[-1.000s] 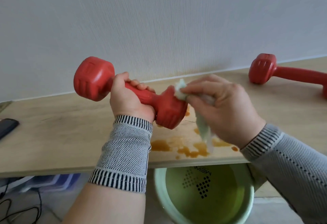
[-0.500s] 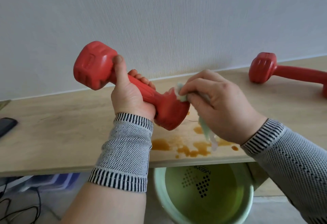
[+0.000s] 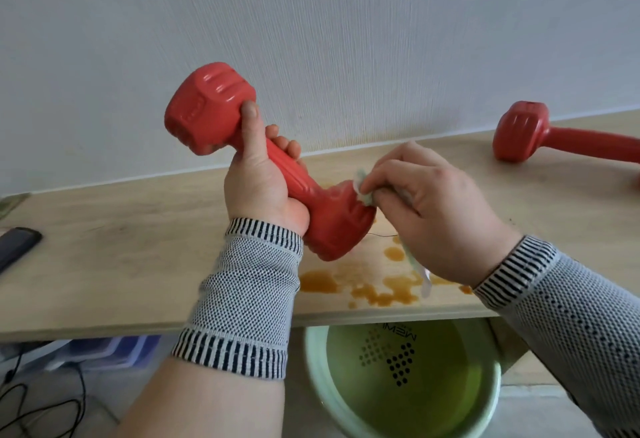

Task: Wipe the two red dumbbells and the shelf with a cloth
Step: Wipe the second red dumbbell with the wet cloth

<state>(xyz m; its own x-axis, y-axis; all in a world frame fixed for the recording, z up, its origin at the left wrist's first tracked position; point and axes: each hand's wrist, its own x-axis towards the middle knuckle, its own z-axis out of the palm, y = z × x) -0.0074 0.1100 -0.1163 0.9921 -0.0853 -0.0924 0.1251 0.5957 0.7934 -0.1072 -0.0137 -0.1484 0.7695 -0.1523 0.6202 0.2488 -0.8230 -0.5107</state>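
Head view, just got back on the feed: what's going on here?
A person is cleaning a red dumbbell. The left hand grips its handle and holds it tilted above the wooden shelf, while the right hand pinches a pale cloth against the lower head. The second dumbbell lies on the shelf to the right. Brown spill stains sit near the shelf's front edge, unwiped.

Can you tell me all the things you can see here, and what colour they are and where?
held dumbbell: 1, red, tilted, above the shelf
other dumbbell: 1, red, lying on the shelf, far right
cloth: 1, pale green-white, against the held dumbbell's lower end
shelf: 1, light wood, along the wall
spill: brown puddles, shelf's front edge
basin: 1, green, under the shelf
dark object: 1, black, shelf's left end
left hand: grips the dumbbell's handle
right hand: pinches the cloth
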